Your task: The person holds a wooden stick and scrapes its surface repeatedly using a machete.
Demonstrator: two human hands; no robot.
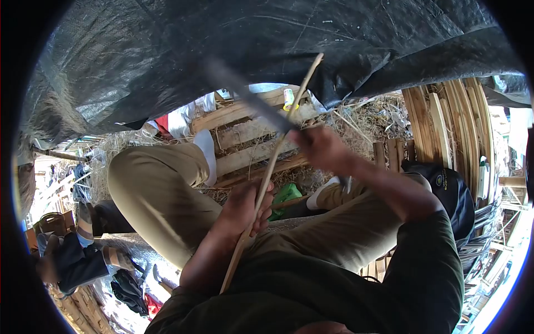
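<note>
My left hand [247,207] is wrapped round a long, thin wooden stick [273,158] just above my lap. The stick slants from my belly up to the right, its far tip near the dark tarp. In my right hand [322,149] is the handle of a machete [253,100], its broad blade pointing up and left. The blade is smeared by motion and crosses the stick in the view; whether it touches the wood I cannot tell.
A black tarp [183,50] hangs low in front. Wooden pallet slats [245,136] lie beyond my feet, with straw around them. Upright boards [450,122] and a black cap [453,195] are at the right. Another person's legs [83,267] show at the left.
</note>
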